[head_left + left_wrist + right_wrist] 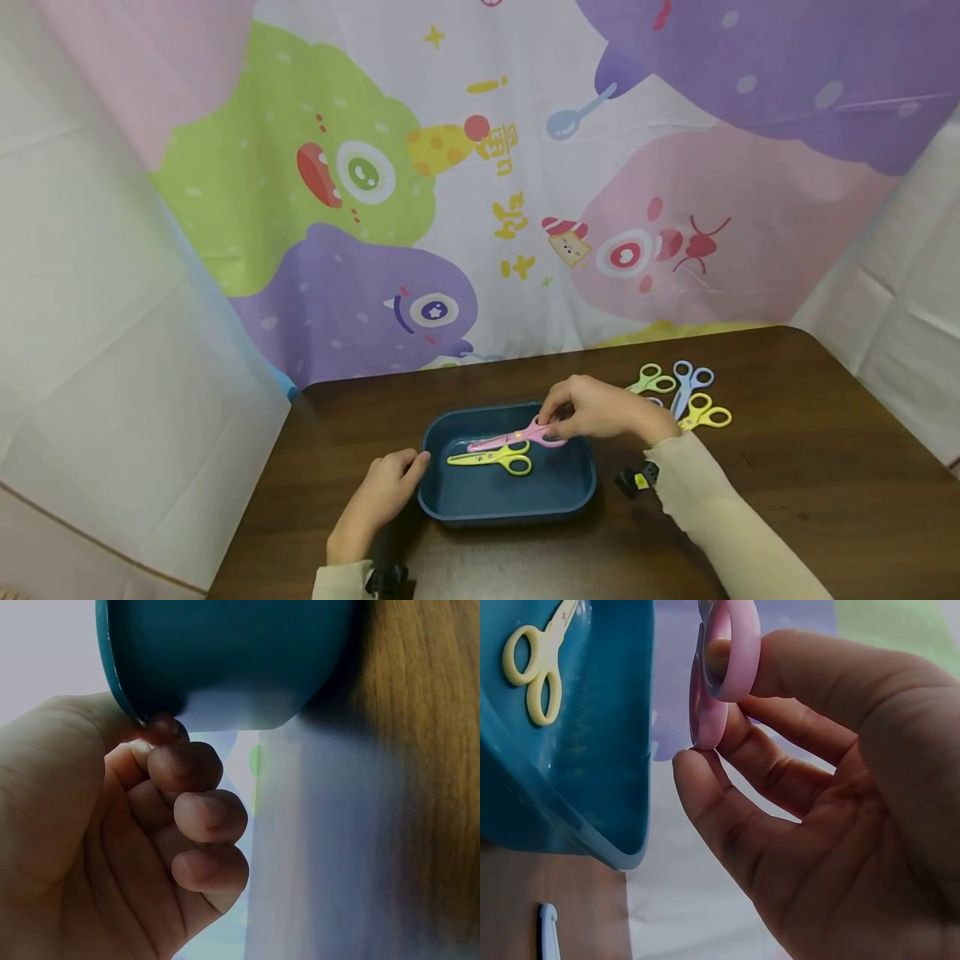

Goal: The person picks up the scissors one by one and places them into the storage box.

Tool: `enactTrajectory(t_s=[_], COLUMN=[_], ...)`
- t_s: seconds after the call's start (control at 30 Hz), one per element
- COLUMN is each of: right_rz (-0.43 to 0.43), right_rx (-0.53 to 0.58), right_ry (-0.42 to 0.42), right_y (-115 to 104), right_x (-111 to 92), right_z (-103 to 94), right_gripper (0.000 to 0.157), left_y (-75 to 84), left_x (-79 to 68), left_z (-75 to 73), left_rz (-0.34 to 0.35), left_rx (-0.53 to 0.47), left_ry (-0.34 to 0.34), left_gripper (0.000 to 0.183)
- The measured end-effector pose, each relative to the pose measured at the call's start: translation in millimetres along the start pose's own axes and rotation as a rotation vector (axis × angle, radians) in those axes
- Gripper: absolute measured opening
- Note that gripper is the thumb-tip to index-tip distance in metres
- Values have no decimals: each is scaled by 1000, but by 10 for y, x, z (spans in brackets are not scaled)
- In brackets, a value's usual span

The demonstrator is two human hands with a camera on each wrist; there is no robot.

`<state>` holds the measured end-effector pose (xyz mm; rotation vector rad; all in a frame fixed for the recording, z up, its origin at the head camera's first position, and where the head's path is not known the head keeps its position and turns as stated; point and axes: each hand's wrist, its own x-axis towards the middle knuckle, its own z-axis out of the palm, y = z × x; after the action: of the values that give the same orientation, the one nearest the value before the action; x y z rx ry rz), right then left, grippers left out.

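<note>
My right hand (596,407) holds pink scissors (517,436) by the handle loops, over the dark blue tray (517,510). In the right wrist view the thumb and fingers grip the pink loops (739,656) above the tray's rim (634,855). Yellow scissors (491,458) lie inside on the tray floor, blades to the left. On the tray's left side, my left hand (382,496) pinches the rim; the left wrist view shows thumb and index finger at the tray edge (112,667), the other fingers curled below.
Right of the tray, on the brown wooden table (787,467), lie green scissors (651,382), blue scissors (686,387) and yellow scissors (703,412). Another purple-blue loop shows partly behind the right hand. A cartoon-printed cloth (525,317) hangs along the table's back edge.
</note>
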<state>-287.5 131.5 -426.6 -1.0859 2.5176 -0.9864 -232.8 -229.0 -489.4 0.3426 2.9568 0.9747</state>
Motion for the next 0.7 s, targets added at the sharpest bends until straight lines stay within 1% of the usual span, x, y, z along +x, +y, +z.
enactTrajectory(t_s=[0.27, 0.43, 0.7], right_rz=[19, 14, 16], right_rx=[-3, -28, -26], right_ry=[-24, -29, -58], right_y=[-30, -59, -67], right_x=[57, 104, 170], right_z=[51, 73, 123], right_gripper=[13, 13, 13], left_y=[17, 15, 6], left_x=[-9, -5, -6], left_z=[-12, -20, -16], left_rz=[-5, -8, 9], left_rx=[-11, -4, 3], left_ry=[-14, -16, -13], left_gripper=[43, 43, 43])
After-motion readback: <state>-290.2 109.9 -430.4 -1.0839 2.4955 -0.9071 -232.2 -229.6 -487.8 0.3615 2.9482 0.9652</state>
